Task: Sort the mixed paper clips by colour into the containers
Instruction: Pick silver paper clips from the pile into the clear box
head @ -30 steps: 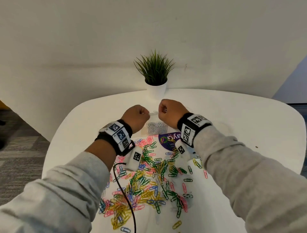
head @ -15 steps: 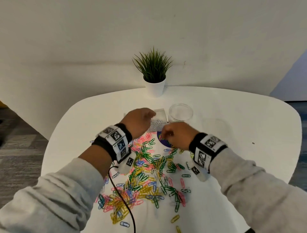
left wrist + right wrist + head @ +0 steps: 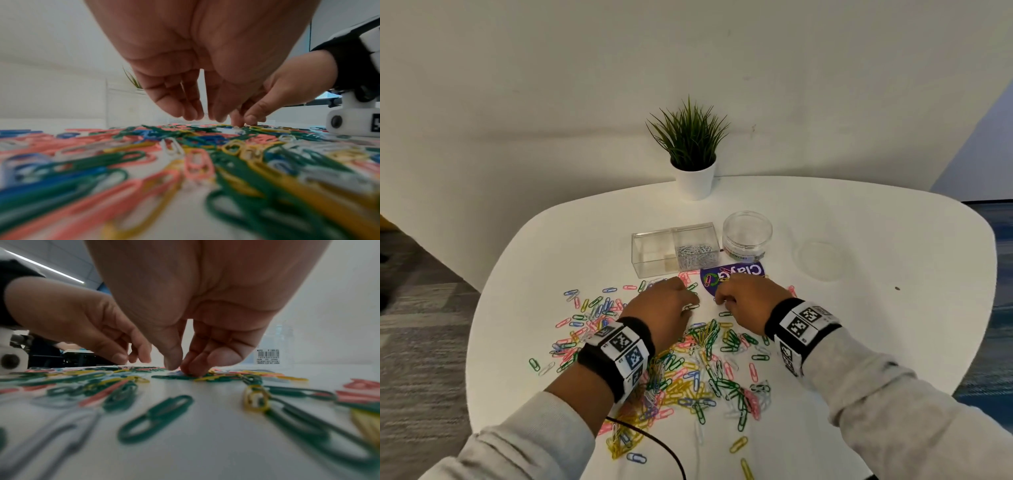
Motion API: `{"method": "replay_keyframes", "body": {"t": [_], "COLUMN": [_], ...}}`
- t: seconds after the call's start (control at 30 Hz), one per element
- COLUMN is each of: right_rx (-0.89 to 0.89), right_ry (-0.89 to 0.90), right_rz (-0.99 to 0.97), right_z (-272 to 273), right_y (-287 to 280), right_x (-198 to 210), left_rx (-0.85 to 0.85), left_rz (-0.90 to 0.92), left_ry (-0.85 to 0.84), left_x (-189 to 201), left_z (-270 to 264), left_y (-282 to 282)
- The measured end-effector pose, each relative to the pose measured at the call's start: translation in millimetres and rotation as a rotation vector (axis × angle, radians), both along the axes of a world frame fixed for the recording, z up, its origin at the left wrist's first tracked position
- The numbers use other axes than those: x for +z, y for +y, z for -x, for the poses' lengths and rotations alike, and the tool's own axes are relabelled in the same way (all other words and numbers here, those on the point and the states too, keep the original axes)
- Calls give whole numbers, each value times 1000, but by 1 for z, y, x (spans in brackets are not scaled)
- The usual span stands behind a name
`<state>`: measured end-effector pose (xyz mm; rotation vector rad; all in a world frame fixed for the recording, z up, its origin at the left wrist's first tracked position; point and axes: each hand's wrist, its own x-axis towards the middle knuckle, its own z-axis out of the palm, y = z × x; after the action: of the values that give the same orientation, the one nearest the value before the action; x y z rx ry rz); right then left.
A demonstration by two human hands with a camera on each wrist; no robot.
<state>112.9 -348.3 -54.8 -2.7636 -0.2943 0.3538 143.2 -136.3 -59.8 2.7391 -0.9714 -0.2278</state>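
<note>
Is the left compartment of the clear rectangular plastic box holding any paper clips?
No, the left compartment of the clear rectangular plastic box looks bare, while the silver paper clips lie only in its right compartment.

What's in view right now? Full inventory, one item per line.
paper clips: many, green, yellow, pink, blue and white, scattered on table near the person
clear box: one, two compartments, silvery clips in the right one, behind the pile
round jar: one, clear, right of box
clear lid: one, right of jar
purple label: one, in front of jar
potted plant: one, green in white pot, table's far edge
table: one, white
left hand: fingertips down at the pile
right hand: fingertips down at the pile
</note>
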Motion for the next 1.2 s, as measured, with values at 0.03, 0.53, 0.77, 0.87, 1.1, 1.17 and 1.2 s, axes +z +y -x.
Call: {"method": "replay_keyframes", "body": {"t": [0.03, 0.53, 0.77, 0.87, 1.1, 1.17, 1.2], "right_rx": [2, -53, -51, 30, 94, 107, 111], "right_ry": [2, 47, -48, 69, 74, 69, 67], "right_rz": [10, 32, -41, -58, 11, 30, 36], "right_z": [-1, -2, 2, 1, 5, 7, 7], "right_y": [0, 2, 4, 7, 9, 9, 10], "right_x": [0, 1, 7, 9, 6, 6, 6], "left_rx": [-20, -28, -101, -41, -17, -25, -29], "left_rz": [19, 12, -4, -23, -34, -40, -45], "left_ry": [3, 41, 63, 10, 0, 2, 3], "left_x": [1, 2, 4, 3, -1, -1, -1], "left_z": [2, 6, 11, 8, 6, 6, 6], "left_y": [-2, -3, -7, -5, -5, -5, -5]}}
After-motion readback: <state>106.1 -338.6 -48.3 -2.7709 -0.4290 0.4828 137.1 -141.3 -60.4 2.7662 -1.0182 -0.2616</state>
